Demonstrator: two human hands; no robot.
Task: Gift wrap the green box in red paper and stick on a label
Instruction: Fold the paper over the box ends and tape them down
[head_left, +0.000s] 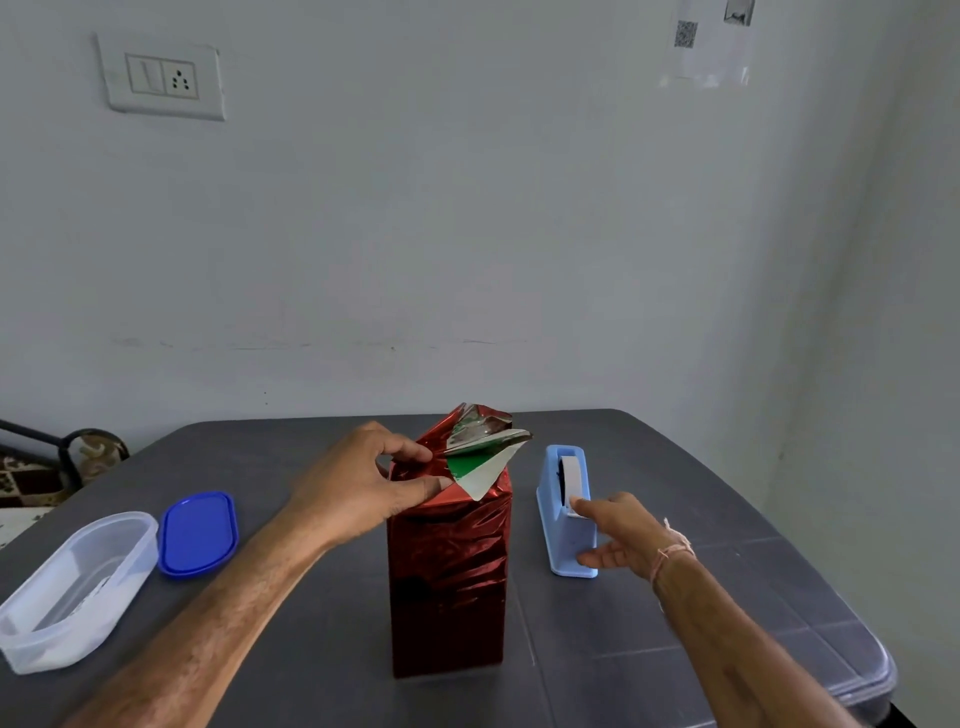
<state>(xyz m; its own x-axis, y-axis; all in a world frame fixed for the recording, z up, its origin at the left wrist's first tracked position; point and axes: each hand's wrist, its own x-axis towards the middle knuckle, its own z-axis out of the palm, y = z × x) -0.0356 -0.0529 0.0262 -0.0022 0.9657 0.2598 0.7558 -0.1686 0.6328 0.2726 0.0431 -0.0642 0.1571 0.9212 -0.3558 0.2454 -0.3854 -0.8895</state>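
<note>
A tall box stands upright in the middle of the table, its sides covered in shiny red paper (449, 577). At the top the paper flaps stick up loose, white inside, and a patch of the green box (464, 466) shows between them. My left hand (358, 488) pinches a folded red flap at the top left of the box between thumb and fingers. My right hand (618, 535) is at the light blue tape dispenser (566, 512) to the right of the box; its index finger touches the tape end at the cutter, the thumb lies by the base.
A clear plastic container (72, 592) with white pieces inside lies at the left, its blue lid (197, 535) beside it. The dark grey table (675, 623) ends close on the right and at the wall behind. A chair stands beyond the left edge.
</note>
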